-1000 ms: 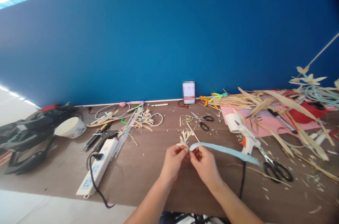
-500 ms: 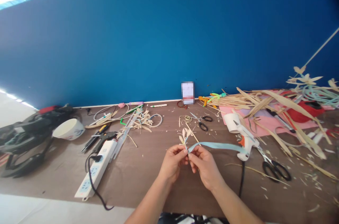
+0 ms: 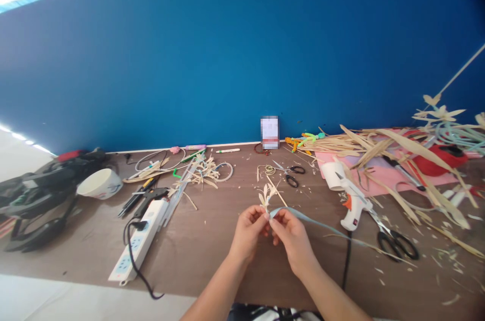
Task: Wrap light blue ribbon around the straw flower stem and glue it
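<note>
My left hand (image 3: 248,232) and my right hand (image 3: 291,237) meet over the brown table (image 3: 212,245), fingertips pinched together. Between them they hold a small straw flower (image 3: 267,194) that sticks up above the fingers. A pale blue strip (image 3: 322,225) runs from my right fingers down to the right, across the table toward the scissors. Both hands are closed on this piece.
A white glue gun (image 3: 352,202) and black-handled scissors (image 3: 396,242) lie to the right, a power strip (image 3: 138,240) with black cable to the left. Small scissors (image 3: 290,174), a white bowl (image 3: 99,183), straw heaps (image 3: 397,159) and a blue wall (image 3: 242,48) behind.
The blue strip has turned edge-on and dropped lower toward the table. The straw flower stands slightly higher above my fingers. Both hands stay in place.
</note>
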A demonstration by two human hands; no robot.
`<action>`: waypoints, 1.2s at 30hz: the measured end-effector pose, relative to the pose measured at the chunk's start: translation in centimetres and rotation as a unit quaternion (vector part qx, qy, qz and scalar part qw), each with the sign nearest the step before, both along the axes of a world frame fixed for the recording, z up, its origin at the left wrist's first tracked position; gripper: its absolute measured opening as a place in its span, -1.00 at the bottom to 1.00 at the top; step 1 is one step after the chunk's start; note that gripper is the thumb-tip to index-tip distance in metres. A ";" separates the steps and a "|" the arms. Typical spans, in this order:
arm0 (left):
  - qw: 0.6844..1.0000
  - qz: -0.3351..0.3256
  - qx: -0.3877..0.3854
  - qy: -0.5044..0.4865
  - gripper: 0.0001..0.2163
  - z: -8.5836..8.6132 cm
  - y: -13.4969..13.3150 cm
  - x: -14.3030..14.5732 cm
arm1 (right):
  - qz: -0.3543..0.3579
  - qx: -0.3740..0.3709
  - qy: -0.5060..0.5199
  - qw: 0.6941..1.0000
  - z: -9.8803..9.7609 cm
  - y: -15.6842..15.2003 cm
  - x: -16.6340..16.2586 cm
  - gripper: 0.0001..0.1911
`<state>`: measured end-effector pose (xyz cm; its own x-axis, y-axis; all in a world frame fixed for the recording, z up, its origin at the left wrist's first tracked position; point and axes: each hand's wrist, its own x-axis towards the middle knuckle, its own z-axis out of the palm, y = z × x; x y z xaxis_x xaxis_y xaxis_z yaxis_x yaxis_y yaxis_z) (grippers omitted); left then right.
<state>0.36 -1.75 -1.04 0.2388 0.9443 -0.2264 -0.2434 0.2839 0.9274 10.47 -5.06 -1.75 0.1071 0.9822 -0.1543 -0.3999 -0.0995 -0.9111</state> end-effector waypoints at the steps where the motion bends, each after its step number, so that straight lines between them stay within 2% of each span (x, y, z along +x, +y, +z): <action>1: 1.000 -0.003 0.007 0.008 -0.79 0.1 0.0 0.0 | 0.007 -0.014 0.036 0.999 0.0 0.0 0.0 -0.78; 5: 0.999 -0.019 0.028 0.036 -0.80 0.2 -0.2 0.0 | 0.021 -0.059 0.124 0.990 0.0 0.4 0.4 -0.73; 9: 0.998 -0.042 0.024 0.042 -0.80 0.2 -0.3 0.0 | 0.025 -0.064 0.121 0.990 0.1 0.7 0.6 -0.78; 11: 0.998 -0.032 0.015 0.042 -0.79 0.2 -0.3 0.0 | 0.007 -0.060 0.117 0.991 0.2 0.6 0.5 -0.79; 19: 0.999 0.011 0.010 0.038 -0.81 -0.1 -0.3 0.2 | -0.066 -0.007 0.005 0.998 0.2 0.2 0.0 -0.80; 27: 0.998 0.018 0.006 0.058 -0.80 0.3 -0.4 0.3 | -0.069 0.010 -0.059 0.996 -0.6 0.4 0.4 -0.82; 36: 0.999 0.034 -0.013 0.016 -0.79 0.0 -0.4 0.5 | -0.072 0.056 -0.106 0.990 -1.1 0.2 0.5 -0.85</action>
